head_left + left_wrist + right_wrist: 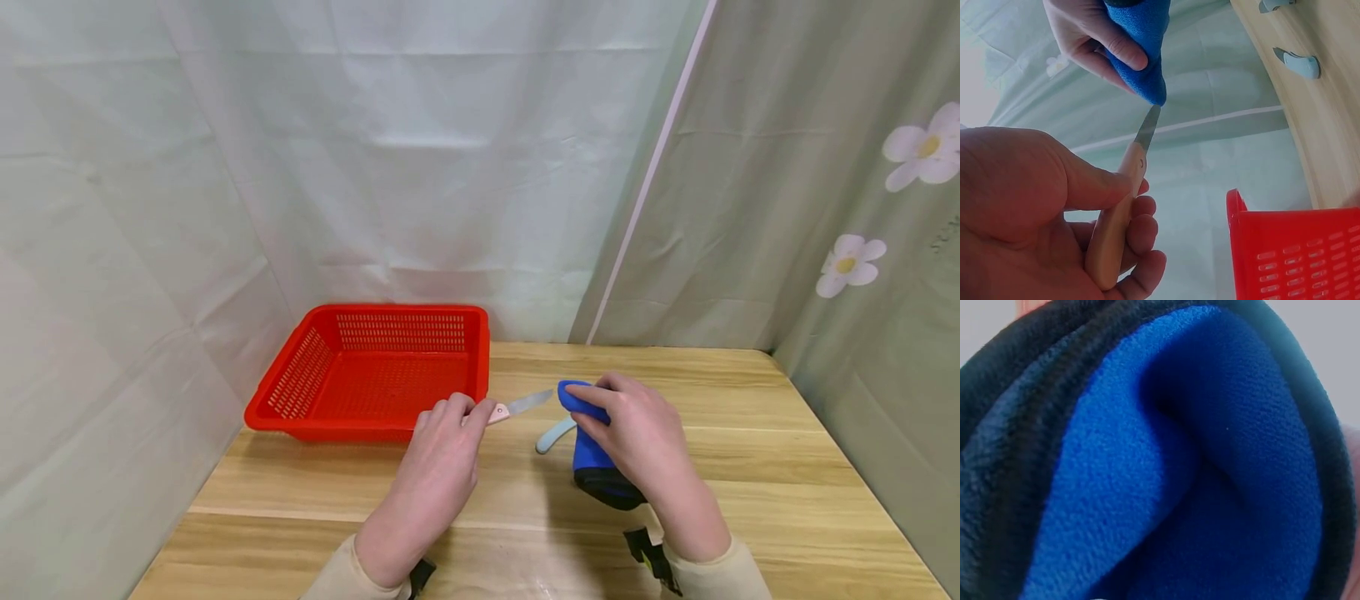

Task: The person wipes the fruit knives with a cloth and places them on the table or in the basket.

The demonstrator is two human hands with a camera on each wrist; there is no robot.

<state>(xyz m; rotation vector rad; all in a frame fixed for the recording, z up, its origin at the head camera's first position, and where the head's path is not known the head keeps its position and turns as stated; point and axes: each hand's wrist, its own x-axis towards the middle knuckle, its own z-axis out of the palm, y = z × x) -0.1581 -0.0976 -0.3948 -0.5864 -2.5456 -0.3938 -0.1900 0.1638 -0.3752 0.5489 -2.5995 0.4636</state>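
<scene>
My left hand (442,467) grips a small knife (1109,237) by its pale pinkish handle, the thumb along one side and the fingers curled round the other. Its bare blade (531,401) points right, with the tip close by the folded end of a blue cloth. That cloth (589,451), fuzzy with a black border, hangs bunched from my right hand (647,427), pinched between thumb and fingers. Folds of the cloth (1104,469) fill most of the right wrist view. Behind it on the table lies a light blue knife (555,436), partly covered in the head view.
A red plastic basket (480,358) with slotted walls stands at the back left, just beyond my left hand. In the left wrist view, another light blue piece (1275,5) shows at the top edge. Pale curtains (450,167) border the wooden table (750,417).
</scene>
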